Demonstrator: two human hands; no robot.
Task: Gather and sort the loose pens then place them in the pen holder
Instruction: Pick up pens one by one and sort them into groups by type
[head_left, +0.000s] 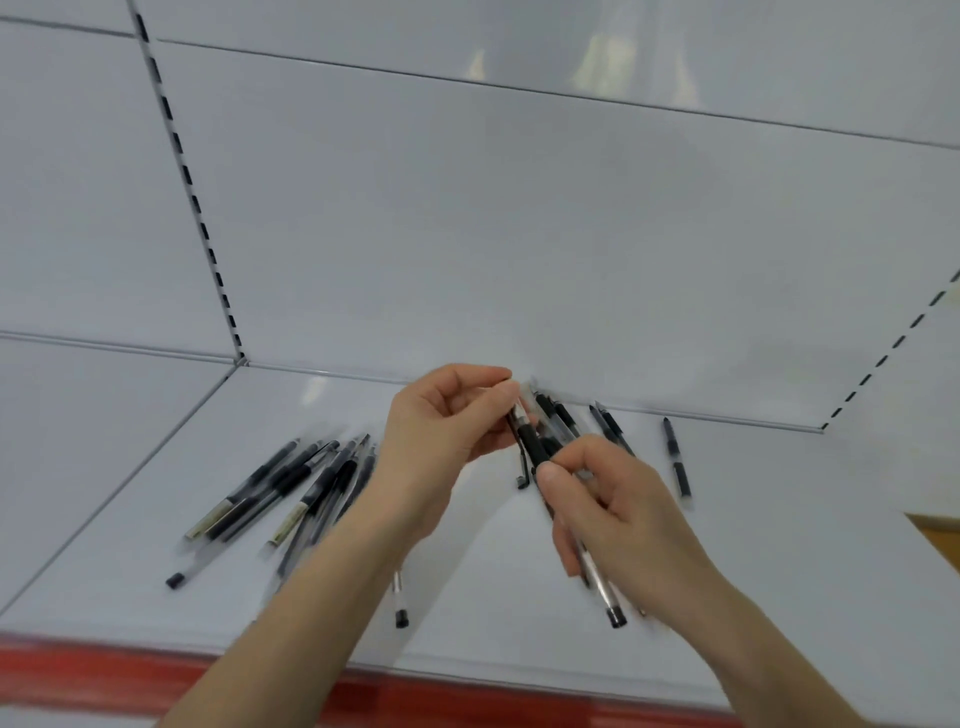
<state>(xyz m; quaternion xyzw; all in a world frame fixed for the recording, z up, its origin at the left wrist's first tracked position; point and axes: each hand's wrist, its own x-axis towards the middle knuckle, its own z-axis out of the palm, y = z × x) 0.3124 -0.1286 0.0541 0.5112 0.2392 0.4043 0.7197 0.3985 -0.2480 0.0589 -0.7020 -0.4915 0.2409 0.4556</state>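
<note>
Both hands meet above a white shelf (519, 597). Left hand (441, 421) has its fingers curled, thumb and fingertips pinching the upper ends of a bundle of pens (540, 441). Right hand (608, 499) is closed around the same bundle lower down, thumb pressed on the black grips; the palm hides how many pens it holds. Loose pens (291, 483) lie in a pile on the shelf to the left, partly covered by the left forearm. A single pen (678, 460) lies apart on the right. Motion blur softens the details.
</note>
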